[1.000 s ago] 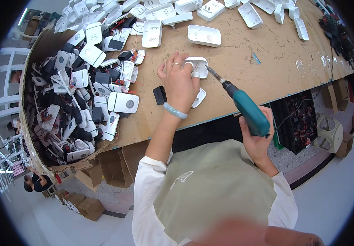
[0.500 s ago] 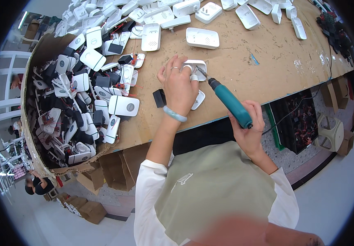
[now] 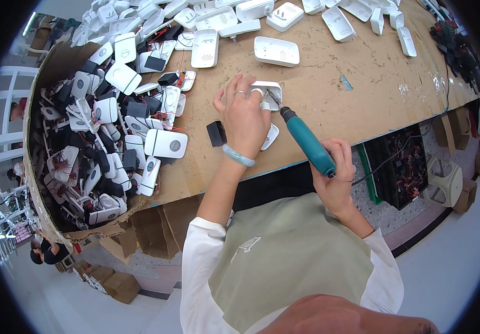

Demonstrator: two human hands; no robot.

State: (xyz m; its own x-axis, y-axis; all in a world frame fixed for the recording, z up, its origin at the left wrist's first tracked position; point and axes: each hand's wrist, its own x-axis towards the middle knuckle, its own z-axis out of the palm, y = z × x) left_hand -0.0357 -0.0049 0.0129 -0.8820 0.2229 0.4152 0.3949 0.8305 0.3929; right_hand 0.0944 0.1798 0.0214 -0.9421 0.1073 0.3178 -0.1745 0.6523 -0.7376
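My right hand [image 3: 335, 177] is wrapped round the rear of a corded teal electric screwdriver [image 3: 310, 143]. Its metal tip points up and left into a small white plastic casing [image 3: 274, 92] on the table. My left hand [image 3: 244, 119], wearing white finger covers, a ring and a bracelet, grips that casing from the left, its fingers hiding much of the inside. Beside the left wrist sits a small black box-shaped part [image 3: 216, 133]. A white cover piece [image 3: 270, 137] lies close to the hand on its right side.
A cardboard bin [image 3: 38, 167] at the left is heaped with white and black units and red wires. Many empty white casings [image 3: 218, 19] lie along the far side of the cardboard-topped table [image 3: 373, 106]. Right of me stand a black crate [image 3: 398, 164] and a stool [image 3: 443, 181].
The screwdriver's rear end and my right hand have shifted slightly left and down, while the tip stays in the casing. My left hand keeps nearly the same place.
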